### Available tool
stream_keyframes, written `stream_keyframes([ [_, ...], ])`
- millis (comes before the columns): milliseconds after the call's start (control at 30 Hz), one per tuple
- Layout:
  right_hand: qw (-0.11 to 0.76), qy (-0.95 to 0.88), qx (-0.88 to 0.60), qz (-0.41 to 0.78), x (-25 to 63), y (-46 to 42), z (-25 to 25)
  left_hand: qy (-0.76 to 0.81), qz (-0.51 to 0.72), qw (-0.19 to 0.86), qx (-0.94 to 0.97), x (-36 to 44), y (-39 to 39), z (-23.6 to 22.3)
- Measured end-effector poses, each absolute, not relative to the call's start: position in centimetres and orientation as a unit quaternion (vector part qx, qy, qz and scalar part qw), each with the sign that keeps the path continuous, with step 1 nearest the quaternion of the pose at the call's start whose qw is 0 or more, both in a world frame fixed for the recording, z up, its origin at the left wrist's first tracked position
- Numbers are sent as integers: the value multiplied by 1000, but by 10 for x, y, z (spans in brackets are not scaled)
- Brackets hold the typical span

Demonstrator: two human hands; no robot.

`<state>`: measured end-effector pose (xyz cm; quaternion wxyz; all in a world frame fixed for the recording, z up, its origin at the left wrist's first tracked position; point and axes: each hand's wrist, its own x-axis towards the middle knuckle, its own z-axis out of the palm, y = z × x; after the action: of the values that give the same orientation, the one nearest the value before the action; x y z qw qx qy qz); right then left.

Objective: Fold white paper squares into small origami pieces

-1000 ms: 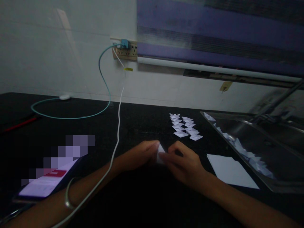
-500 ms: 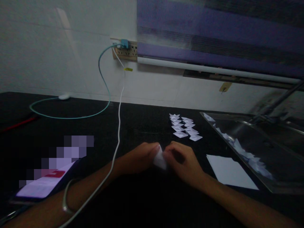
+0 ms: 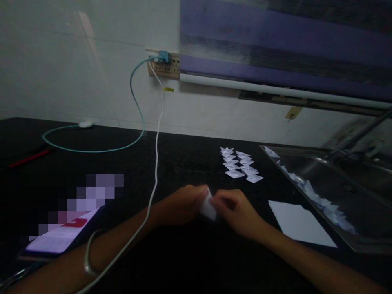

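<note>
A small folded piece of white paper [image 3: 208, 209] is held between my two hands above the dark counter, slightly blurred. My left hand [image 3: 186, 204] grips its left edge, the thumb lying along the top. From the other side, my right hand [image 3: 234, 208] pinches the paper's right edge between thumb and curled fingers. Beyond the hands, folded paper boats [image 3: 234, 174] sit nested in two short rows. To the right of my right hand lies a stack of white paper sheets [image 3: 301, 222].
More folded white papers [image 3: 324, 206] line the rim of the metal sink [image 3: 364, 192] at right. A lit phone [image 3: 58, 234] lies at left. A white cable [image 3: 157, 159] runs from the wall socket [image 3: 167, 65] across my left forearm. A teal cable [image 3: 92, 151] loops on the counter [image 3: 183, 157].
The view has shifted slightly. My right hand has dipped a little beside the folded paper, its fingers still pinching the edge. My left hand keeps its hold.
</note>
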<state>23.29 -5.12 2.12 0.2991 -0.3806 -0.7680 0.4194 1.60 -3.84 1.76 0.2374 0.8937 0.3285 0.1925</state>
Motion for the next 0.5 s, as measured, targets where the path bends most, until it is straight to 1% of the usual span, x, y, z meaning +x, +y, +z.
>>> stream_keyframes([
  [167, 304, -783, -390, 378, 233, -55, 23, 323, 224, 324, 861, 19, -40, 24],
  [267, 304, -782, -387, 382, 232, -55, 23, 299, 246, 366, 847, 18, -39, 24],
  [367, 297, -770, -376, 422, 231, -53, 24, 295, 264, 365, 843, 17, -37, 20],
  [500, 258, -760, -365, 473, 232, -53, 25, 296, 281, 345, 846, 17, -35, 17],
])
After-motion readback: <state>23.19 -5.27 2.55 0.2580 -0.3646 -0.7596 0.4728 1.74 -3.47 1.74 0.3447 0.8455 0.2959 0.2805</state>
